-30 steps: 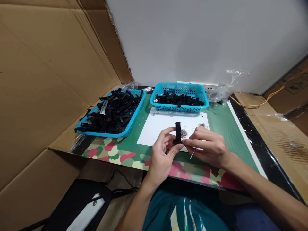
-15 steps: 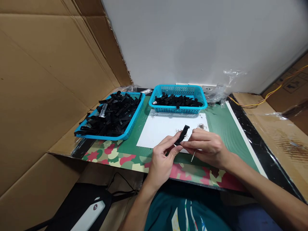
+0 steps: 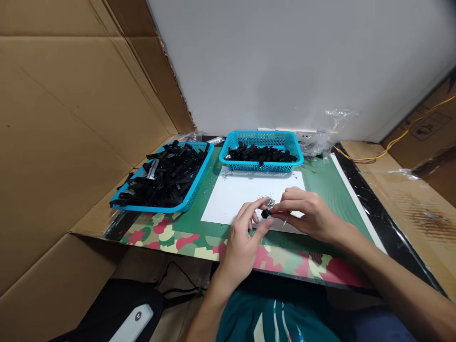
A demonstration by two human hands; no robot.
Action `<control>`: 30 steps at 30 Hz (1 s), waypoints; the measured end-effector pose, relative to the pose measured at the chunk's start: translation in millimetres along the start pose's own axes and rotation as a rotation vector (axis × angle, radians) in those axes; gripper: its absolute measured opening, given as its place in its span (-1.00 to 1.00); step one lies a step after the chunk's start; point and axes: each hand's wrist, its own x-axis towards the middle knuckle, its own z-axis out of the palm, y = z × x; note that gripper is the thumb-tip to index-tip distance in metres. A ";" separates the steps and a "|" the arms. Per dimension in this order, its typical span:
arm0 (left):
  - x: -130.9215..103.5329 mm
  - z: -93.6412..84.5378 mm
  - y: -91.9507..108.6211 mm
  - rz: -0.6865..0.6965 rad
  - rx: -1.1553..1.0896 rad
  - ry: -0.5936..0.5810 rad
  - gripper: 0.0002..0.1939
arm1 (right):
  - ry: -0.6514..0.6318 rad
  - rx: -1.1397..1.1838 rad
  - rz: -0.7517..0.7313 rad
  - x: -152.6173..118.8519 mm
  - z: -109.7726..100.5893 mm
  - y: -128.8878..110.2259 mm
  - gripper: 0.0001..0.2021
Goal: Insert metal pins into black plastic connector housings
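Observation:
My right hand [image 3: 306, 211] pinches a small black plastic part [image 3: 265, 213] at its fingertips, with the part's end pointing toward my left hand. A thin pale stick [image 3: 286, 219] also sticks out below the right fingers. My left hand [image 3: 245, 237] is open, thumb and fingers spread on either side of the black part; no firm contact with it shows. Under the hands is a white sheet [image 3: 224, 199], where a pile of tiny metal pieces [image 3: 270, 201] lies just behind the fingertips. The part's far end is hidden by the right fingers.
A blue basket [image 3: 194, 192] heaped with black parts stands at the left. Behind the sheet is a second blue basket [image 3: 263, 166] with more black parts. Clear plastic bags [image 3: 315, 145] and a wall socket [image 3: 304, 135] are at the back. Cardboard [image 3: 71, 104] walls the left side.
The black part has turned from standing up at a slant to showing its short end. My left hand has loosened from it and spread its fingers; the right hand keeps hold.

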 end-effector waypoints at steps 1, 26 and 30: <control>-0.4 1.1 -0.8 0.014 0.043 0.029 -0.64 | -0.006 0.009 0.006 -0.6 -0.1 1.3 -0.89; -8.6 17.6 -14.6 0.283 0.519 0.048 -0.84 | 0.365 0.538 0.711 7.6 22.3 -14.7 -0.80; -10.3 18.1 -13.8 0.309 0.535 0.039 -0.89 | 0.337 0.481 0.687 7.1 25.0 -17.6 -0.81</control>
